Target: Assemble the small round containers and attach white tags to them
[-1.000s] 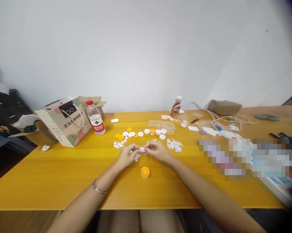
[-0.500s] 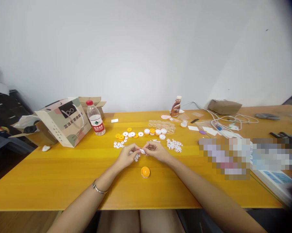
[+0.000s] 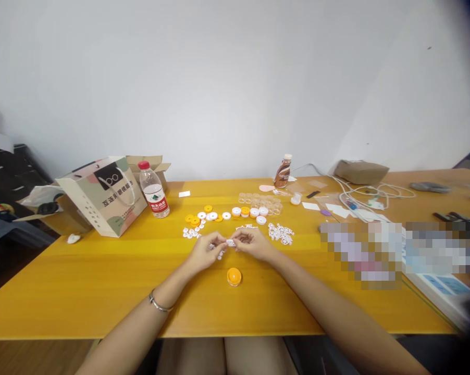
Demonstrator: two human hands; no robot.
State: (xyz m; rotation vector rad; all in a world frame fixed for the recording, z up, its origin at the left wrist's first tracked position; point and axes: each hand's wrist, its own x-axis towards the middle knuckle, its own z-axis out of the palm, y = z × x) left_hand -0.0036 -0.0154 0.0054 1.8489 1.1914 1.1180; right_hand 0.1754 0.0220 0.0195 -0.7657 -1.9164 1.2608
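Between my two hands is a small white plastic piece (image 3: pixel 231 242), pinched from both sides by the fingertips. My left hand (image 3: pixel 208 250) is closed on its left end; my right hand (image 3: pixel 252 244) grips its right end. Its exact kind is too small to make out. Nearer to me stands an orange and white round case (image 3: pixel 234 276). Small white knobs (image 3: pixel 190 233) lie to the left of my hands, a few more partly hidden under my left fingers. White perforated plastic pieces (image 3: pixel 281 234) are heaped to the right of my right hand.
Behind my hands run white and orange round discs (image 3: pixel 226 215) and clear plastic rings (image 3: pixel 274 209). A water bottle (image 3: pixel 155 192) and paper bag (image 3: pixel 113 200) stand left. Further back is a brown drink bottle (image 3: pixel 283 173); cables (image 3: pixel 346 195) and cards (image 3: pixel 337 211) lie right.
The white piece between my fingertips has turned slightly and now sits more level, its face showing differently. Both hands stay in nearly the same place.
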